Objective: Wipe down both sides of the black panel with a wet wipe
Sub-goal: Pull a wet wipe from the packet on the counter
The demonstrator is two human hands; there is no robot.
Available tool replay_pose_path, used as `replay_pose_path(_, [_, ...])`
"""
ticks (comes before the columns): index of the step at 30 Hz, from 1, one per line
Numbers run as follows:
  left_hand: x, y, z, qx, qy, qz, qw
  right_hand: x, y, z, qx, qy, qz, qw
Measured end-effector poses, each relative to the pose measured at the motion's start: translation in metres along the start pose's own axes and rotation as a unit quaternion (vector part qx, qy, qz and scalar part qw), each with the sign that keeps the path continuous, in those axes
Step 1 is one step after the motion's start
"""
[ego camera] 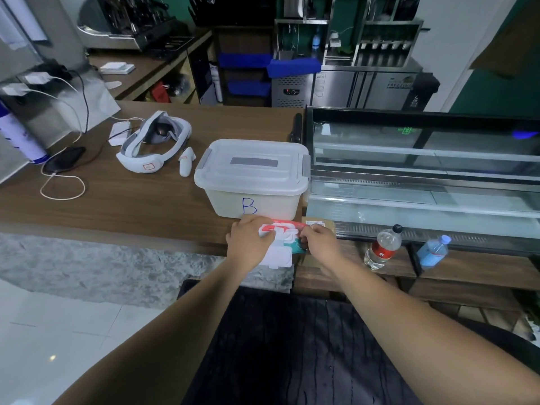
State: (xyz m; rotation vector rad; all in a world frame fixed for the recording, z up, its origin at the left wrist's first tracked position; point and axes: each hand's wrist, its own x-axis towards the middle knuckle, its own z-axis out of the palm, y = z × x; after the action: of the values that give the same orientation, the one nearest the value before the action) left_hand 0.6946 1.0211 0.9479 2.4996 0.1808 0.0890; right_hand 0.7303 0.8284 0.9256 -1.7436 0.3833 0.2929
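Both hands have their grip on the wet wipe pack (285,232): the left hand (248,239) holds its left end with the thumb on top, and the right hand (320,242) pinches its right end. The pack is red and white; its print is too blurred to read. Its white flap (277,257) hangs open over the edge of the bench (131,206). Just behind the pack stands a closed translucent box (254,182) with a blue letter "B" (249,206) on the front. Further left on the brown wooden bench lie a white headset (152,147) and a phone (65,159) on a cable. To the right is a glass display case (423,171). The black panel (292,346) is low, under the forearms. Behind are steel kitchen units.
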Motion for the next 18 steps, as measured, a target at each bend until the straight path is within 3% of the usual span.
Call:
replay_pose_path(7, [0.011,0.007,0.024,0.042,0.048,0.029,0.998,0.004,0.002,-0.002,-0.099,0.010,-0.029,0.995])
replay_pose_path(13, [0.015,0.009,0.024,-0.006,0.033,0.050,0.998,0.007,0.007,-0.001,-0.117,0.018,-0.051,0.992])
replay_pose_path(18, [0.014,0.004,0.016,-0.049,0.019,0.011,0.999,0.007,0.006,0.000,-0.134,0.019,-0.049,0.990])
